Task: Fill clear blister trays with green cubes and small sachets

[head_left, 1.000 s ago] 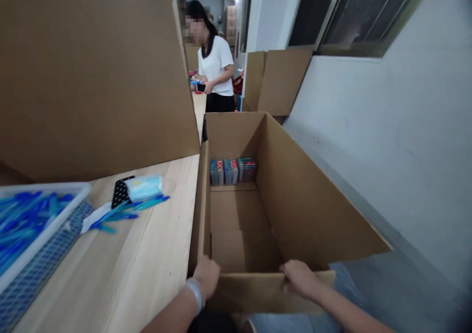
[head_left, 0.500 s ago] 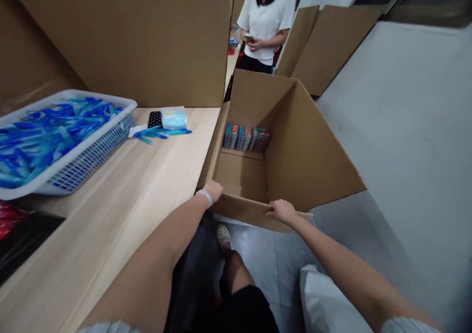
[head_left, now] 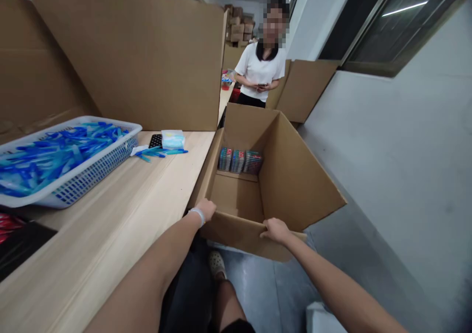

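We're in a packing room or small warehouse. At twelve o'clock, brown cartons (head_left: 238, 23) are stacked high at the far end, and a co-worker (head_left: 260, 75) stands nearer. A long pale wooden workbench (head_left: 110, 225) runs from about eight toward twelve, lined with tall cardboard partitions (head_left: 129, 62). A plastic basket (head_left: 92, 180) of blue plastic items sits on it at ten o'clock, and an open cardboard carton (head_left: 295, 180) stands at one.

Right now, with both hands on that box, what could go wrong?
The left hand and right hand both hold the near flap of the box, so pulling might crease or tear it. The packs stand in a row by the far wall; a jolt could tip them.
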The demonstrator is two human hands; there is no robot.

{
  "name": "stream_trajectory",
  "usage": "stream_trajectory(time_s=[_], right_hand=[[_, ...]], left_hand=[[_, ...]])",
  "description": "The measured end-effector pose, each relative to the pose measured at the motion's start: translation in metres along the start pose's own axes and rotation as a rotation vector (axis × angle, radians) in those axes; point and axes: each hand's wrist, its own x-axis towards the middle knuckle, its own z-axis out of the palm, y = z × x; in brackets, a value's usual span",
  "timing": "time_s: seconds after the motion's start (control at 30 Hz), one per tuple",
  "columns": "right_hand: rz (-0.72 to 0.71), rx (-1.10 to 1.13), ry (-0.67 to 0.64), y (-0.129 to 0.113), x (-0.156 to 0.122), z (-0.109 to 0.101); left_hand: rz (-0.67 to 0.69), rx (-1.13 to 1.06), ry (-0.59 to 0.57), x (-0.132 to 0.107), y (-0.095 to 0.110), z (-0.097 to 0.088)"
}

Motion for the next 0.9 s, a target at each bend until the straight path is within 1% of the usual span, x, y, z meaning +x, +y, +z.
stream_trajectory(time_s=[0.07, 0.1, 0.13, 0.17, 0.2, 0.23, 0.27, 0.3, 0.33, 0.4, 0.47, 0.6, 0.77, 0.9], right_hand=[[-0.004, 0.006, 0.010, 0.002, 0.001, 0.003], [-0.006, 0.010, 0.014, 0.004, 0.002, 0.005], [-0.011, 0.014, 0.021, 0.005, 0.002, 0.007], [-0.019, 0.019, 0.028, 0.006, 0.003, 0.010], [-0.029, 0.023, 0.035, 0.008, 0.005, 0.012], [-0.040, 0.026, 0.040, 0.009, 0.006, 0.015], [-0.050, 0.028, 0.048, 0.011, 0.008, 0.017], [-0.057, 0.028, 0.054, 0.013, 0.010, 0.018], [-0.061, 0.026, 0.059, 0.015, 0.011, 0.019], [-0.061, 0.019, 0.067, 0.019, 0.014, 0.019], [-0.065, 0.009, 0.069, 0.023, 0.015, 0.018], [-0.077, -0.003, 0.058, 0.026, 0.016, 0.016], [-0.095, 0.002, 0.059, 0.015, 0.014, 0.019], [-0.098, 0.010, 0.053, 0.006, 0.011, 0.019]], left_hand=[[0.024, -0.011, 0.035, 0.001, 0.002, 0.001], [0.009, -0.030, 0.095, 0.003, 0.001, 0.002], [-0.054, -0.064, 0.176, 0.007, 0.000, 0.003], [-0.177, -0.120, 0.253, 0.011, -0.001, 0.003], [-0.338, -0.191, 0.308, 0.017, -0.004, 0.004], [-0.505, -0.264, 0.332, 0.024, -0.007, 0.005], [-0.644, -0.325, 0.321, 0.032, -0.010, 0.006], [-0.724, -0.363, 0.285, 0.039, -0.014, 0.008], [-0.746, -0.383, 0.251, 0.045, -0.017, 0.009], [-0.700, -0.390, 0.225, 0.054, -0.022, 0.012], [-0.647, -0.403, 0.207, 0.058, -0.025, 0.016], [-0.568, -0.427, 0.202, 0.052, -0.032, 0.022], [-0.536, -0.450, 0.235, 0.042, -0.042, 0.023], [-0.544, -0.462, 0.246, 0.040, -0.044, 0.021]])
